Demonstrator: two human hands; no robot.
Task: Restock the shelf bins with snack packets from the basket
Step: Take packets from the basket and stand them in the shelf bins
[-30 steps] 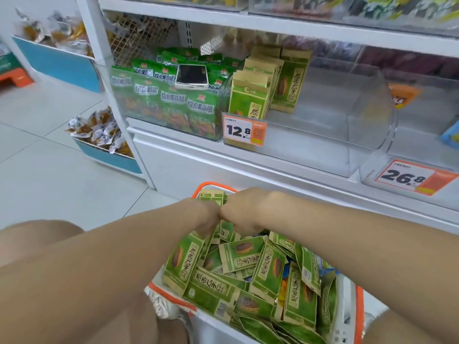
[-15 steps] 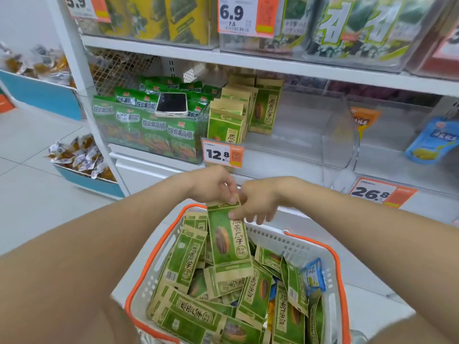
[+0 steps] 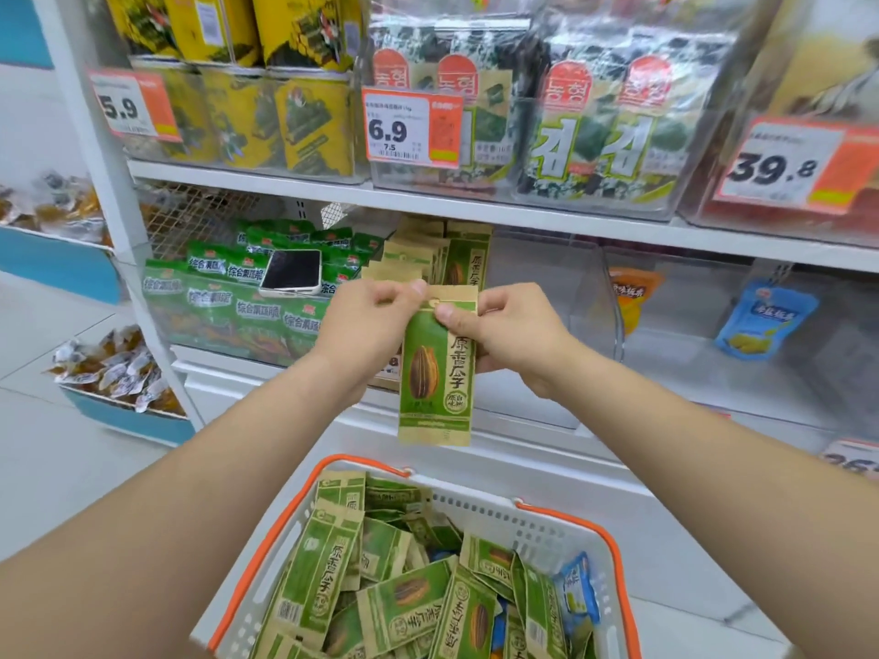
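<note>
spare packets (image 3: 404,596) lie in the basket (image 3: 613,554). above it, one seed packet (image 3: 435,373) is pinched at its top by the left hand (image 3: 366,325) and right hand (image 3: 513,335). it is best kept upright, then slotted into the bin (image 3: 561,297) beside the matching row (image 3: 468,264).

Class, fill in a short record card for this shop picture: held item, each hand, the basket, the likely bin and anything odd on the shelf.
Held item: sunflower-seed packet, upright, above the basket
Left hand: pinches the packet's top edge
Right hand: pinches the top edge beside it
Basket: white, orange rim, holds many like packets
Likely bin: clear bin behind the hands, matching packets at its left end
Odd item: phone lying on green packets in the next bin
</note>
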